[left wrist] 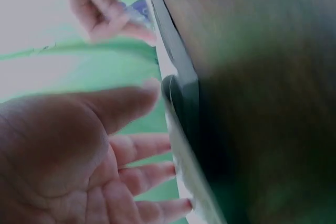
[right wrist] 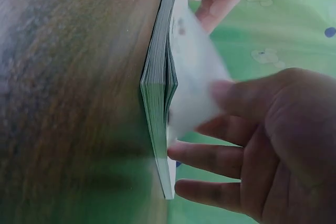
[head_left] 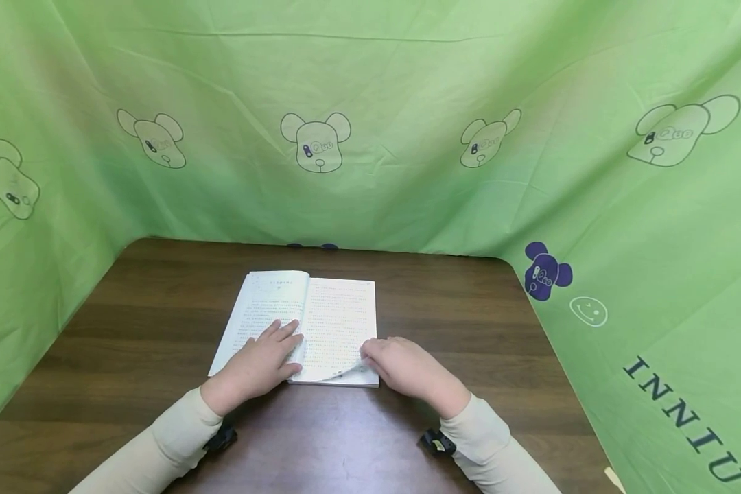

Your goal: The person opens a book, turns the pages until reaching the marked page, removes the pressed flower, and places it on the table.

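Open book: your right grip pinches a page; your left grip rests unclenched. Ease that page toward the tabletop's left edge.

Open book, one page lifted

Book pages: thin white paper, smooth, matt, printed.
Page-block edge: stacked paper, finely ridged.
Table top: wood-grain finish, smooth, semi-gloss, bright reflection at near side.
Backdrop: green cloth, creased, soft sheen, printed figures.
Sleeves: pale cloth, matt, wrinkled.
Wrist units: hard black casing, plastic in appearance.
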A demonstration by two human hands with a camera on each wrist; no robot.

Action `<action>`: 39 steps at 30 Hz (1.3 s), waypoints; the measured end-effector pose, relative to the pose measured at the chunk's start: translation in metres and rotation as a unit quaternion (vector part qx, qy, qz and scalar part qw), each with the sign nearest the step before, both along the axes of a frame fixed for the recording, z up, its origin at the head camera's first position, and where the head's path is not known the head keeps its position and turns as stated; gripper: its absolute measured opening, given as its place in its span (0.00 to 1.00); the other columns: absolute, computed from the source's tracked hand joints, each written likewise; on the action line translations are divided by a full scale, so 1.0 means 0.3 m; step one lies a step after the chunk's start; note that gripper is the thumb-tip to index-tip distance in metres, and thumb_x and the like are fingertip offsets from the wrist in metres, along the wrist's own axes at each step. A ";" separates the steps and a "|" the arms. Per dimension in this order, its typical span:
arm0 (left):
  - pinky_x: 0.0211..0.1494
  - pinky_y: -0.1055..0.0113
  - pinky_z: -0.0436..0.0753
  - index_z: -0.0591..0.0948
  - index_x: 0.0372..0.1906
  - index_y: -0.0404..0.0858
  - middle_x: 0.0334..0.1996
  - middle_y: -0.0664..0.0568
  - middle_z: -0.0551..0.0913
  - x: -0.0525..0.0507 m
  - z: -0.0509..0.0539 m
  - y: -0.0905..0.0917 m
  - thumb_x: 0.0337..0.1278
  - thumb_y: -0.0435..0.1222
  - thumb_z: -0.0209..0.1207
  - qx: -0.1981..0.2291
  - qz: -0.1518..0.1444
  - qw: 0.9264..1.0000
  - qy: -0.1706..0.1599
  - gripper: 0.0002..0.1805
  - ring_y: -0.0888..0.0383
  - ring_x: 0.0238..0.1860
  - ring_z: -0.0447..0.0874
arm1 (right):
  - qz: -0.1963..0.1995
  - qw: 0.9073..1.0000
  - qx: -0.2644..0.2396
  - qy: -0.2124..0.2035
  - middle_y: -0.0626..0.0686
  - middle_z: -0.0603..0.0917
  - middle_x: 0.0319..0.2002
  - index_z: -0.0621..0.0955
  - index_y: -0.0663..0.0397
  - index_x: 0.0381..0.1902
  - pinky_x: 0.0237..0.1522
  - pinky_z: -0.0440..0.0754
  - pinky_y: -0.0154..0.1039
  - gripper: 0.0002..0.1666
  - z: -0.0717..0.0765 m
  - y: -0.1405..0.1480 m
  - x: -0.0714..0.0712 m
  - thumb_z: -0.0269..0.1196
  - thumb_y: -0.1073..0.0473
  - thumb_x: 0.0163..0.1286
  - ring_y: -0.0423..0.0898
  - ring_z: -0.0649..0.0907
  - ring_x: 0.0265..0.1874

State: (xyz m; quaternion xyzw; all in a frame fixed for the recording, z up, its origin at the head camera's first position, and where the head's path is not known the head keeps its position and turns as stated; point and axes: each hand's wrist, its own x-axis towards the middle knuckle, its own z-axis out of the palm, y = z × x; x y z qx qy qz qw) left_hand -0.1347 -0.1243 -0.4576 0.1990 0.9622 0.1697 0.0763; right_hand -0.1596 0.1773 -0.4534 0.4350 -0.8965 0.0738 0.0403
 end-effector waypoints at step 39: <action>0.60 0.22 0.69 0.41 0.84 0.50 0.74 0.35 0.66 -0.004 -0.027 0.042 0.58 0.47 0.72 0.071 0.065 0.994 0.058 0.61 0.35 0.73 0.68 | -0.025 0.997 -0.054 0.042 0.49 0.89 0.50 0.86 0.50 0.48 0.58 0.82 0.47 0.10 0.011 -0.005 -0.010 0.68 0.59 0.70 0.47 0.86 0.53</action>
